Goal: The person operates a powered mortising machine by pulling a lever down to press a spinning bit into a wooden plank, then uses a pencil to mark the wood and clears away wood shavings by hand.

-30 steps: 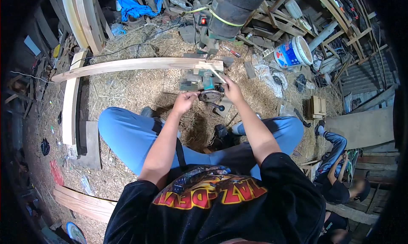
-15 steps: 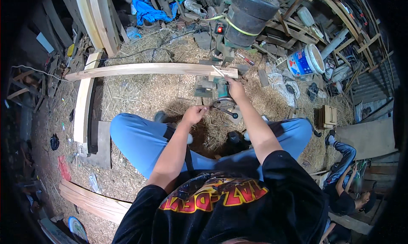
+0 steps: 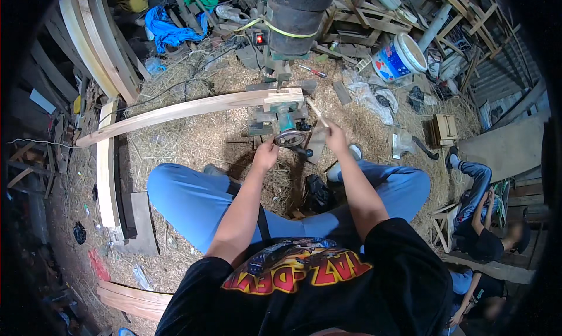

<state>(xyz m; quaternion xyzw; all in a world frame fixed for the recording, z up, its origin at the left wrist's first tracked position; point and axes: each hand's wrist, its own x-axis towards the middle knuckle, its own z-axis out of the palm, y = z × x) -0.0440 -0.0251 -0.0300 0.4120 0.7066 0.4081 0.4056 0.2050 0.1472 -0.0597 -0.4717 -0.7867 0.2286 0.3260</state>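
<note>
Lightly, my right hand (image 3: 336, 138) grasps the near end of a thin wooden stick (image 3: 317, 111), whose far tip points toward the right end of a long, slightly curved wooden board (image 3: 199, 106). My left hand (image 3: 266, 154) has its fingers curled at the left edge of the metal handwheel (image 3: 291, 139); whether they grip the rim, I cannot tell. The board sits beyond the wheel, its right end under the drilling machine's motor (image 3: 297, 26), its left end reaching over a pale beam (image 3: 108, 178).

I'd judge the stick feather-light, stiff and easily snapped, best pinched near one end as now. The board looks rigid, dry and not slippery, but heavy and awkward for its length; two well-spaced holds would suit it.

Counting: one stick, one handwheel, one black-knobbed lever (image 3: 307, 153), one screwdriver (image 3: 314, 71) and one lit red switch (image 3: 259, 38); one bucket (image 3: 391, 64) far right; two other people at right, one of them here (image 3: 480, 236).
</note>
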